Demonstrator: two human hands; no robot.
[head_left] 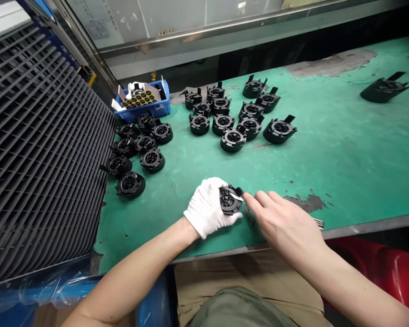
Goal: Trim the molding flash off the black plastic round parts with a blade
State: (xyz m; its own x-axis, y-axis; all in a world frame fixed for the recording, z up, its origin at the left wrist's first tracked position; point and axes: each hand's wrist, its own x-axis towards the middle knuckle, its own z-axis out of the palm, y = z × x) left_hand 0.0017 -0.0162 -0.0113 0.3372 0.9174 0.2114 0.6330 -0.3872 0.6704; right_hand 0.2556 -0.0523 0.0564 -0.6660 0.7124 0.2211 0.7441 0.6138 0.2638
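Note:
My left hand (209, 209), in a white glove, is wrapped around a round black plastic housing (226, 202). Its ribbed, ringed face is turned up, and the glove covers its left side. My bare right hand (286, 220) grips a slim metal knife-like tool (237, 197). The tool's pale, pointed tip lies against the upper right of the housing's face. Behind my right palm shows a metal end (318, 223), perhaps of the same tool; its middle is hidden. A small dark piece (249, 214) beside my right fingers is too unclear to name.
Similar black housings stand on the green mat (197, 168) in a left group (131, 184) and a middle group (233, 140), with one (383, 88) far right. A blue bin (146, 111) holds sheets of round stickers. Stacked grey grids (44, 150) border the left side.

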